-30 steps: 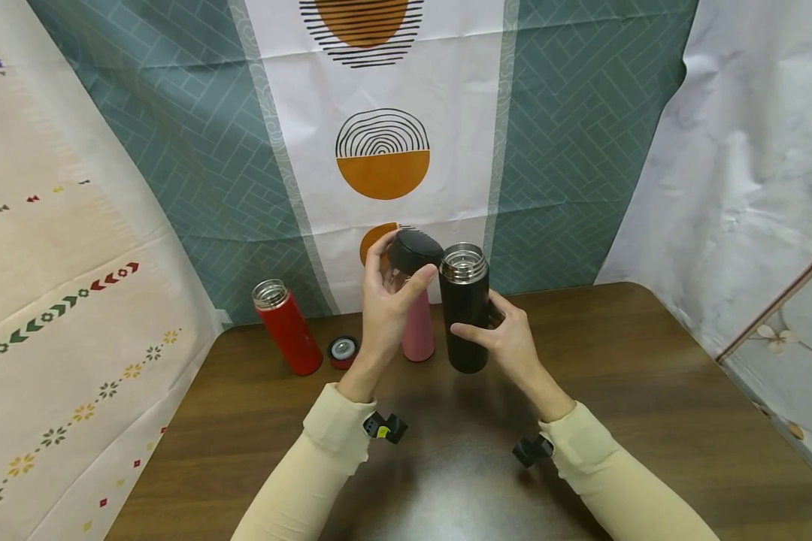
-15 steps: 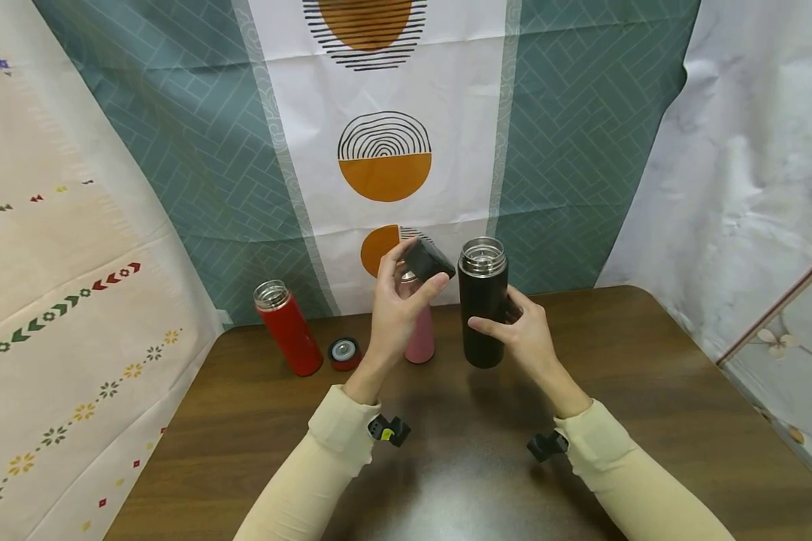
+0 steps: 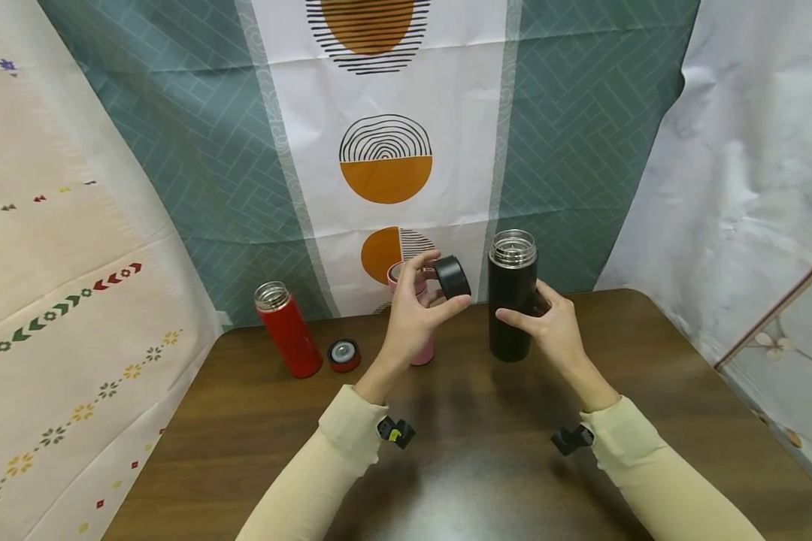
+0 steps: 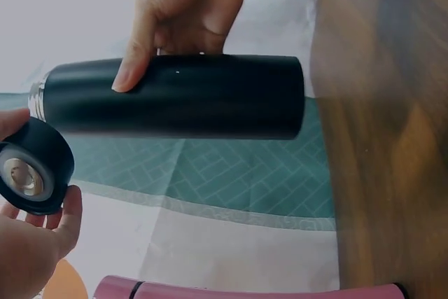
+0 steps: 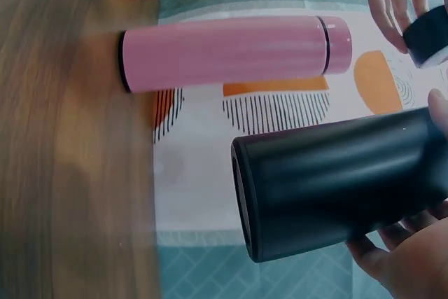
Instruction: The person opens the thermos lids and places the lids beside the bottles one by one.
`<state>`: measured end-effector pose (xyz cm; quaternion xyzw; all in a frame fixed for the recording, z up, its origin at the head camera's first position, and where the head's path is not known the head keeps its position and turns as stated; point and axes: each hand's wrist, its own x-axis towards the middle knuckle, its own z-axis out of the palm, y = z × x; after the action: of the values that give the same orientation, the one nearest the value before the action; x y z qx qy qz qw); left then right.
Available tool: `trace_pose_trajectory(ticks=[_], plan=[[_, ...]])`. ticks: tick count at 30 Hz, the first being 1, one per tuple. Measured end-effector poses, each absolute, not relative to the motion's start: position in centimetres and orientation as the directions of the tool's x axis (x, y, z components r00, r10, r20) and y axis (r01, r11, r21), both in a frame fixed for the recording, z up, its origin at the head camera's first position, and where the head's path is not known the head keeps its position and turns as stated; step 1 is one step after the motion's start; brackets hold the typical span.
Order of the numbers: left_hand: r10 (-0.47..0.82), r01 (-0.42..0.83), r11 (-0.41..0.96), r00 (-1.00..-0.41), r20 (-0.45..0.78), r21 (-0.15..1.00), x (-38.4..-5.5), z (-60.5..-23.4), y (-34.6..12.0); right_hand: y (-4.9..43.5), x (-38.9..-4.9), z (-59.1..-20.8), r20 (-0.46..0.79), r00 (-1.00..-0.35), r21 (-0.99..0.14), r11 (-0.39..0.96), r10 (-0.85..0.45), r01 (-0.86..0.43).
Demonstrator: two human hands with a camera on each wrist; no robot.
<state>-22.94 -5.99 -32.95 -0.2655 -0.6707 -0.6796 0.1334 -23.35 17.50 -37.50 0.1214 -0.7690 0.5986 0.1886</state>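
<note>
My right hand (image 3: 548, 319) grips a black thermos bottle (image 3: 511, 308) round its body and holds it upright above the table. Its steel threaded mouth (image 3: 513, 248) is uncovered. To its left, my left hand (image 3: 416, 304) pinches the black lid (image 3: 452, 277) between thumb and fingers, tilted on its side and apart from the bottle. In the left wrist view the lid's underside (image 4: 24, 176) shows a pale ring with a metal centre. Behind the left hand stands a pink thermos bottle (image 5: 224, 54) with its cap on; the hand partly hides it in the head view.
On the left of the brown wooden table (image 3: 487, 466) stands an uncapped red thermos bottle (image 3: 289, 334). Its red and black lid (image 3: 343, 355) lies beside it, underside up. A patterned cloth (image 3: 568, 135) hangs behind the table's back edge.
Both hands have moved right, the black bottle also rising slightly. The black lid has tipped from nearly level onto its side, and the gap between lid and bottle has widened.
</note>
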Motion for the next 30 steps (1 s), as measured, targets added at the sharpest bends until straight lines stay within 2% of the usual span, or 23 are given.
trace_pose_trajectory(ticks=[6, 15, 30], plan=[[0.197, 0.517, -0.024, -0.837, 0.511, 0.856, -23.1, -33.6, -5.4, 18.9, -23.5, -37.4, 0.436, -0.899, -0.866, 0.297, 0.051, -0.403], [0.274, 0.494, 0.166, -0.854, 0.442, 0.853, -23.6, -34.5, -3.8, 20.9, -24.1, -37.3, 0.421, -0.905, -0.852, 0.371, 0.066, -0.370], [0.323, 0.474, 0.333, -0.869, 0.374, 0.815, -25.0, -36.8, -1.4, 23.5, -25.1, -37.7, 0.405, -0.910, -0.855, 0.389, 0.091, -0.342]])
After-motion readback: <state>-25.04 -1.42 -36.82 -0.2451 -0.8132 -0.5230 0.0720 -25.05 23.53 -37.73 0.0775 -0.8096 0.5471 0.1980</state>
